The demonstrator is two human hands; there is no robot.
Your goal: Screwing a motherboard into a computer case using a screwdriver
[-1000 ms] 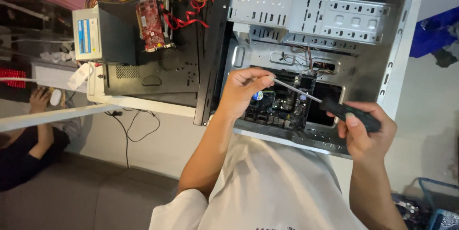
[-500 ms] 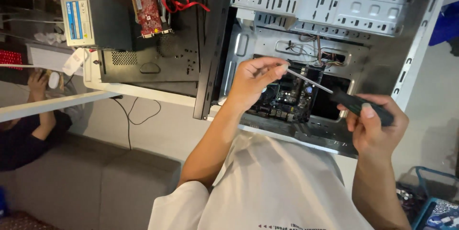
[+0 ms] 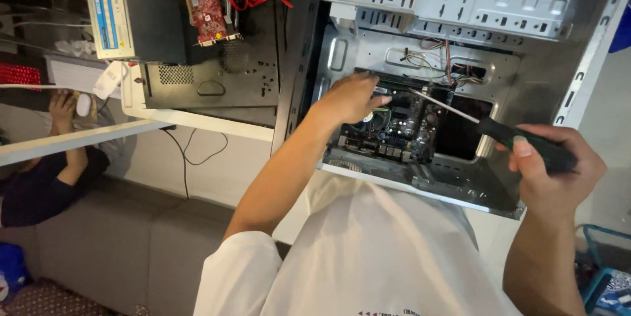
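Observation:
An open grey metal computer case [image 3: 526, 46] lies in front of me with a dark motherboard [image 3: 394, 129] inside. My left hand [image 3: 348, 99] reaches into the case and rests on the motherboard's upper left part, its fingers curled near the tip of a screwdriver. My right hand [image 3: 555, 165] grips the black handle of the screwdriver [image 3: 486, 124], whose thin metal shaft points left toward my left hand's fingertips. Coloured wires [image 3: 447, 60] run along the case wall above the board.
A black side panel [image 3: 217, 86] lies left of the case with a red circuit card [image 3: 202, 0], red cables and a grey power supply [image 3: 118, 17] on it. Another person's arm and hand [image 3: 62, 109] show at far left. A grey sofa [image 3: 98, 244] lies below.
The view has shifted closer to the case. My left hand stays on the board, and my right hand with the screwdriver has moved slightly right and down.

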